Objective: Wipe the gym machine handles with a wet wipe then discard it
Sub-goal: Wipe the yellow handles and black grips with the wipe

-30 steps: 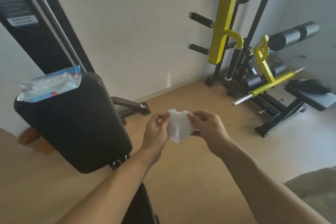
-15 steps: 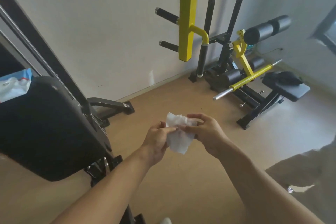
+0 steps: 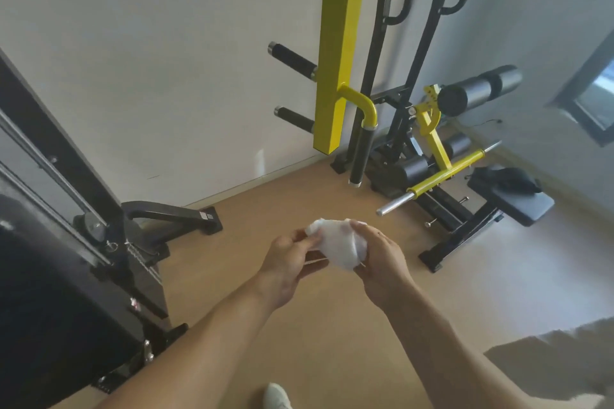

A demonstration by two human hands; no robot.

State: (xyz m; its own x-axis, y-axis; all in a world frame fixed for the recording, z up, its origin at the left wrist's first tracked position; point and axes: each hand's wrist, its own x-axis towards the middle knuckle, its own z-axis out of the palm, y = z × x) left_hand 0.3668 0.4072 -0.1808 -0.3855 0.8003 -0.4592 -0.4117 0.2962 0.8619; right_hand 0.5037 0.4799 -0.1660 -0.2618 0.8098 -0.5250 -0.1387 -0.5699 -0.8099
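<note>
A white wet wipe (image 3: 339, 244) is bunched between both hands at chest height over the floor. My left hand (image 3: 287, 262) pinches its left edge with the fingertips. My right hand (image 3: 382, 259) cups the wipe's right side. Ahead stands a yellow and black gym machine (image 3: 342, 43). It has two black horizontal grip handles (image 3: 292, 60) (image 3: 294, 118) pointing left, and a hanging black vertical handle (image 3: 361, 153) under a yellow curved tube. Both hands are well short of the handles.
A black padded seat back (image 3: 50, 292) and its black frame (image 3: 66, 156) fill the left. A bench (image 3: 511, 199) with foam rollers (image 3: 478, 90) and a yellow bar (image 3: 445, 173) stands at the right. A white shoe (image 3: 277, 397) shows below. Tan floor (image 3: 299, 196) lies between.
The view has swung right and closer to the yellow machine; the wipe packet on the seat back has left view. The wipe has gone from spread flat to bunched between the hands.
</note>
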